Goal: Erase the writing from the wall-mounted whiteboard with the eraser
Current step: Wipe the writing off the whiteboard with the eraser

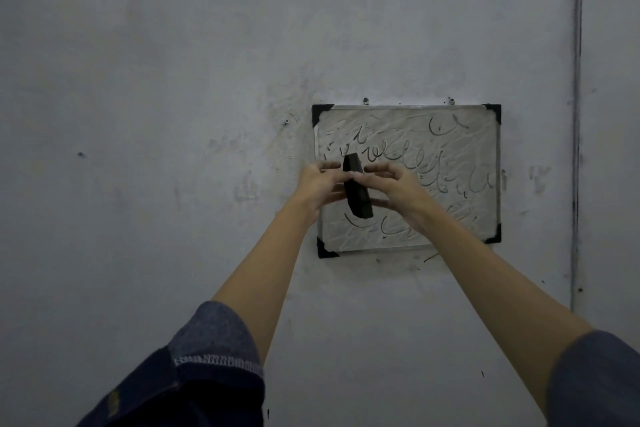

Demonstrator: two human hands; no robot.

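Both your hands hold the eraser, a dark oblong block, centre frame | left hand and right hand pinch it | smeared, scribbled whiteboard behind, black-cornered.

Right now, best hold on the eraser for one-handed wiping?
Take the eraser across its narrow width near mid-length, grip coming from the right, thumb and fingers on the two long edges. It stands nearly upright before the whiteboard, pinched between left hand and right hand.
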